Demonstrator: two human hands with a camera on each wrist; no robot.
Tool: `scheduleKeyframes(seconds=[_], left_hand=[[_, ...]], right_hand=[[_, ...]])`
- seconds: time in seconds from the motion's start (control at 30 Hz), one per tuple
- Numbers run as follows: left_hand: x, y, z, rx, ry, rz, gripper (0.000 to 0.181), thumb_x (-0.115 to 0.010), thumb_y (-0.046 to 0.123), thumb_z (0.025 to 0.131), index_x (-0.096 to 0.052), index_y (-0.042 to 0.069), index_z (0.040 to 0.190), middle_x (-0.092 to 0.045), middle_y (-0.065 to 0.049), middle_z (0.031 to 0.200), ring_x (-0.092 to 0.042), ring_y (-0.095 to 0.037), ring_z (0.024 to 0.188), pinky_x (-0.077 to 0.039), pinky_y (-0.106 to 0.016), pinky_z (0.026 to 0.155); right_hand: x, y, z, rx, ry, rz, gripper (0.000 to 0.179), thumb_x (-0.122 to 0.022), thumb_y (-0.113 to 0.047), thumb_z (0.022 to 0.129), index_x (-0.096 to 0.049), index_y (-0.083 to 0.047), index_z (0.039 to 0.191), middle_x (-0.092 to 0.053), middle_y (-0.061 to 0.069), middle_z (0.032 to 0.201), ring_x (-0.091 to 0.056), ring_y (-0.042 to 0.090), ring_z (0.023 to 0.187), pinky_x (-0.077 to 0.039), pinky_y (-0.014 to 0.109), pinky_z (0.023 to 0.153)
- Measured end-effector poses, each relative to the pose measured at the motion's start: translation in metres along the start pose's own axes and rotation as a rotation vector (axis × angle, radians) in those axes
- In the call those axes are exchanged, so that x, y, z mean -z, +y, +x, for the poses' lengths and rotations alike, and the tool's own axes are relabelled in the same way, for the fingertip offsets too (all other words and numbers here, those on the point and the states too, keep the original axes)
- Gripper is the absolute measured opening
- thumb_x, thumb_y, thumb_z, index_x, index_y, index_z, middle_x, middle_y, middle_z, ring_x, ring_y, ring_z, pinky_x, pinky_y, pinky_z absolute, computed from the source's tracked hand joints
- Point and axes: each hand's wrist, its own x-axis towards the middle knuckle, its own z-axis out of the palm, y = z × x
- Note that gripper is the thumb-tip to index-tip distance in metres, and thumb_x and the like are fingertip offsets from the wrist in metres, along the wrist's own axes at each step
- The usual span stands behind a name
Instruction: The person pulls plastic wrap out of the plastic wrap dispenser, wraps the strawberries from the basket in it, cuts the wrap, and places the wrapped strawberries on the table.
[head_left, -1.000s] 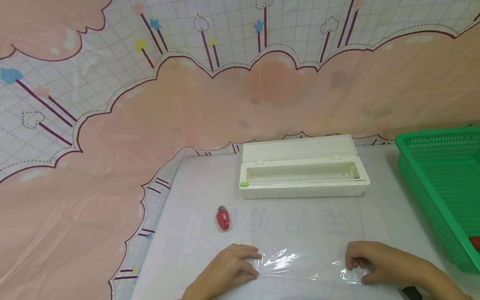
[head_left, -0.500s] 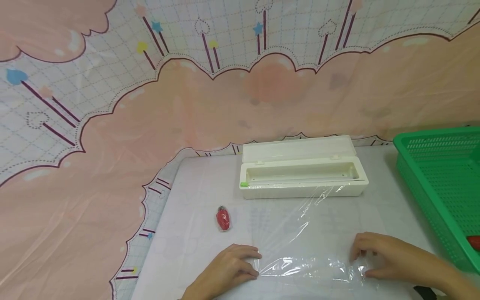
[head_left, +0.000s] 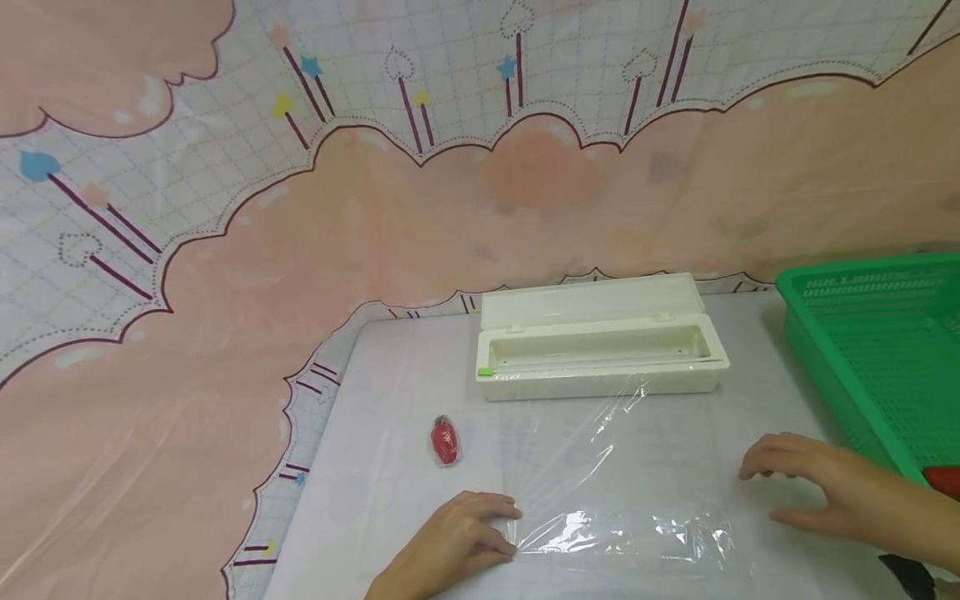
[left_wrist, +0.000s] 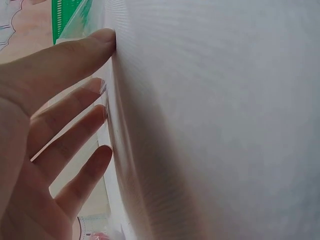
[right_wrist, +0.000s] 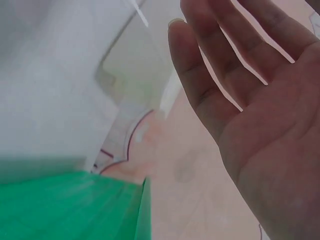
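Note:
Clear cling film [head_left: 607,492] lies on the white tabletop, reaching from the front of a white cling film box [head_left: 600,387] toward me. My left hand [head_left: 453,537] rests with fingertips and thumb on the film's left edge. In the left wrist view, its fingers [left_wrist: 82,165] are spread and nearly straight. Off the film on the right, my right hand [head_left: 840,492] holds nothing; thumb and fingers are apart. Its fingers [right_wrist: 240,45] look relaxed in the right wrist view. A small red oblong thing [head_left: 445,442], wrapped in clear film, lies left of the film.
A green plastic basket [head_left: 832,392] stands at the right, near my right hand. Part of a red object [head_left: 943,479] shows inside it. The box's lid [head_left: 588,302] is raised, and a green slider [head_left: 486,372] sits at its left end. A patterned cloth [head_left: 337,225] hangs behind.
My right hand has let go of the film's right corner and moved right toward the basket, its fingers spreading. The film now lies flatter. My left hand has stayed put.

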Motion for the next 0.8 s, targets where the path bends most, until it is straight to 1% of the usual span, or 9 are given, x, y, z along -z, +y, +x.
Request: scheduleKeyframes(seconds=[0.13,0.3,0.37,0.43,0.47,0.53,0.6,0.67,0.8], left_hand=[[-0.002,0.001,-0.001,0.008,-0.002,-0.005,0.006,-0.083,0.027,0.080,-0.081,0.029,0.085,-0.069,0.011,0.120,-0.059,-0.009,0.120,-0.048,-0.028,0.100],[-0.004,0.001,-0.002,0.015,-0.008,-0.008,0.007,-0.083,0.027,0.079,-0.081,0.029,0.086,-0.069,0.011,0.120,-0.059,-0.009,0.120,-0.049,-0.028,0.100],[-0.004,0.001,-0.002,0.016,-0.009,-0.008,0.007,-0.084,0.027,0.079,-0.082,0.028,0.086,-0.069,0.011,0.120,-0.059,-0.008,0.120,-0.048,-0.027,0.100],[-0.004,0.001,-0.002,0.015,-0.008,-0.011,0.007,-0.084,0.026,0.079,-0.082,0.028,0.086,-0.069,0.011,0.120,-0.059,-0.009,0.120,-0.048,-0.027,0.100],[-0.004,0.002,-0.002,0.017,-0.010,-0.012,0.007,-0.084,0.026,0.079,-0.082,0.028,0.085,-0.069,0.011,0.120,-0.059,-0.009,0.120,-0.048,-0.026,0.101],[-0.004,0.002,-0.002,0.016,-0.010,-0.012,0.007,-0.083,0.027,0.079,-0.082,0.028,0.086,-0.069,0.011,0.120,-0.059,-0.009,0.120,-0.048,-0.026,0.101],[-0.004,0.001,-0.002,0.019,-0.011,-0.013,0.007,-0.083,0.027,0.080,-0.082,0.028,0.086,-0.068,0.011,0.121,-0.059,-0.008,0.120,-0.048,-0.026,0.101],[-0.004,0.001,-0.001,0.022,-0.015,-0.013,0.007,-0.083,0.027,0.080,-0.082,0.028,0.086,-0.068,0.012,0.121,-0.059,-0.008,0.120,-0.048,-0.026,0.101],[-0.004,0.001,-0.001,0.026,-0.017,-0.008,0.007,-0.083,0.028,0.080,-0.082,0.029,0.086,-0.068,0.012,0.121,-0.059,-0.008,0.120,-0.048,-0.026,0.101]], right_hand=[[0.005,0.004,-0.008,-0.026,0.032,-0.036,0.048,-0.091,-0.021,0.067,-0.064,-0.026,0.106,-0.060,-0.016,0.105,-0.054,-0.002,0.091,-0.048,0.007,0.073],[0.008,0.009,-0.019,-0.018,0.151,-0.115,0.058,-0.094,-0.014,0.056,-0.065,-0.027,0.104,-0.058,-0.021,0.106,-0.053,-0.006,0.093,-0.040,-0.001,0.076],[0.009,0.013,-0.023,0.020,0.220,-0.146,0.060,-0.096,-0.014,0.051,-0.066,-0.025,0.102,-0.057,-0.021,0.106,-0.051,-0.008,0.095,-0.037,-0.003,0.078],[0.012,0.017,-0.026,0.045,0.267,-0.144,0.054,-0.095,-0.027,0.057,-0.067,-0.024,0.102,-0.056,-0.021,0.108,-0.049,-0.011,0.096,-0.036,-0.003,0.078],[0.013,0.018,-0.027,0.065,0.300,-0.158,0.047,-0.091,-0.037,0.064,-0.067,-0.023,0.102,-0.056,-0.021,0.108,-0.048,-0.012,0.097,-0.036,-0.003,0.078],[0.015,0.022,-0.029,0.111,0.367,-0.170,0.040,-0.076,-0.053,0.077,-0.067,-0.022,0.101,-0.056,-0.021,0.109,-0.047,-0.014,0.098,-0.036,-0.002,0.079],[0.015,0.024,-0.030,0.142,0.412,-0.161,0.044,-0.056,-0.061,0.087,-0.067,-0.021,0.101,-0.057,-0.022,0.109,-0.046,-0.015,0.100,-0.036,-0.002,0.080],[0.015,0.025,-0.032,0.172,0.457,-0.162,0.048,-0.047,-0.062,0.090,-0.068,-0.021,0.101,-0.056,-0.024,0.109,-0.045,-0.017,0.104,-0.035,-0.002,0.084],[0.015,0.030,-0.035,0.201,0.526,-0.141,0.046,-0.050,-0.062,0.091,-0.070,-0.022,0.103,-0.056,-0.028,0.115,-0.045,-0.018,0.111,-0.034,-0.002,0.090]])
